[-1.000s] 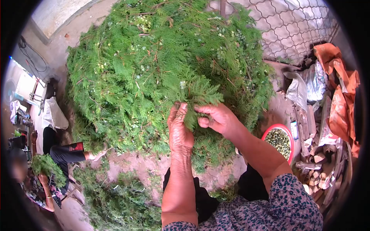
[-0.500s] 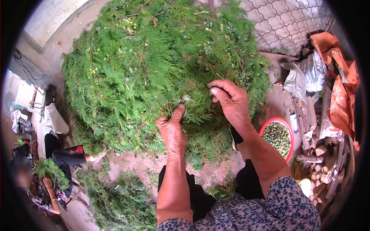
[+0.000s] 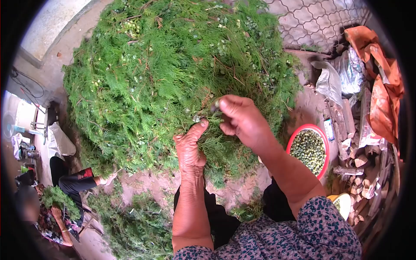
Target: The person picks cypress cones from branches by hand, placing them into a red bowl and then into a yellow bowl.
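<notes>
My left hand is closed around a leafy cypress sprig, thumb on top. A few pale, bluish-green cones show at the thumb tip. Just to the right, my right hand is pinched, with a small pale cone at its fingertips, somewhat blurred. Beyond both hands rises a large heap of green cypress branches, dotted with more cones.
A red-rimmed basin of green cones stands at right, near split firewood and an orange sheet. Wire mesh lies behind. At lower left, another person sits holding greenery. Loose branches lie on the ground nearby.
My right hand has moved left, close to my left thumb, and a pale cone now shows at its fingertips. My left hand still grips the sprig. The view has shifted slightly.
</notes>
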`<state>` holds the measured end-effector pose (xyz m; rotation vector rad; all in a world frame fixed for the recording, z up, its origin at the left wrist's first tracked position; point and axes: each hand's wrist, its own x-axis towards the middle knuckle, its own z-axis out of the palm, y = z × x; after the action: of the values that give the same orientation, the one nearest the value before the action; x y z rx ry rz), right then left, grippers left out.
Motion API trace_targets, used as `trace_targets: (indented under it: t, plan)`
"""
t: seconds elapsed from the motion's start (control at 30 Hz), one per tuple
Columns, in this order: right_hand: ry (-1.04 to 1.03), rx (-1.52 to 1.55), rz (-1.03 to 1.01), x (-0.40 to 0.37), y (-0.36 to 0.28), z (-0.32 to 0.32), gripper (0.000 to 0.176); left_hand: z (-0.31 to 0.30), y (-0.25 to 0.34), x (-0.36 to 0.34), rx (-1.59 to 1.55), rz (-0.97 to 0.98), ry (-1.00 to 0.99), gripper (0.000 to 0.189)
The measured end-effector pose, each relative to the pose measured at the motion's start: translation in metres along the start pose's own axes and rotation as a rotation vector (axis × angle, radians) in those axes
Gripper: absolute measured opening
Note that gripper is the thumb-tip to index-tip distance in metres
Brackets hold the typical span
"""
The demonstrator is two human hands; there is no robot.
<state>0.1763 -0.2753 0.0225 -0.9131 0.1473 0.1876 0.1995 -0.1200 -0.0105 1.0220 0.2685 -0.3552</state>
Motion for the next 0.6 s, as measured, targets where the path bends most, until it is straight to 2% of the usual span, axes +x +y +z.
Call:
trace_targets:
  t: [0.03, 0.1, 0.17, 0.23, 0.27, 0.33, 0.37, 0.43, 0.5, 0.53, 0.57, 0.6]
  plan:
    - [0.0, 0.001, 0.0, 0.002, -0.003, 0.001, 0.013, 0.003, 0.001, -0.002, 0.001, 0.0, 0.0, 0.031]
    - [0.043, -0.064, -0.197, 0.005, -0.008, 0.005, 0.014, 0.015, 0.008, -0.008, 0.023, 0.152, 0.008, 0.028]
    - [0.048, -0.094, -0.229, 0.001, -0.011, 0.011, 0.017, 0.018, 0.011, -0.011, 0.071, 0.228, -0.001, 0.026]
    - [-0.073, -0.494, -0.323, -0.002, -0.012, 0.014, 0.02, 0.013, 0.006, -0.008, 0.237, 0.299, -0.003, 0.023]
    - [0.005, -0.728, -0.482, 0.004, -0.002, 0.013, 0.023, 0.01, 0.005, -0.008, 0.237, 0.296, -0.004, 0.023]
    - [0.021, -0.84, -0.519, 0.003, 0.004, 0.012, 0.021, 0.006, 0.003, -0.009, 0.486, 0.39, -0.054, 0.019]
    - [0.033, -0.953, -0.556, 0.004, 0.006, 0.011, 0.02, 0.003, -0.002, -0.007, 0.486, 0.388, -0.055, 0.019]
    - [0.051, -0.921, -0.563, 0.005, 0.007, 0.011, 0.019, 0.001, -0.007, -0.004, 0.609, 0.467, -0.002, 0.018]
    - [0.057, -0.715, -0.347, 0.002, 0.001, 0.013, 0.016, 0.008, 0.0, -0.012, 0.719, 0.543, -0.026, 0.02]
    - [0.056, -0.715, -0.347, 0.002, 0.0, 0.008, 0.016, 0.012, 0.005, -0.015, 0.83, 0.62, -0.052, 0.023]
    - [0.045, -0.454, -0.156, 0.002, -0.002, 0.002, 0.015, 0.013, 0.006, -0.015, 0.83, 0.621, -0.051, 0.023]
    - [0.034, -0.193, 0.034, 0.002, -0.002, -0.001, 0.014, 0.014, 0.007, -0.015, 0.77, 0.521, -0.056, 0.025]
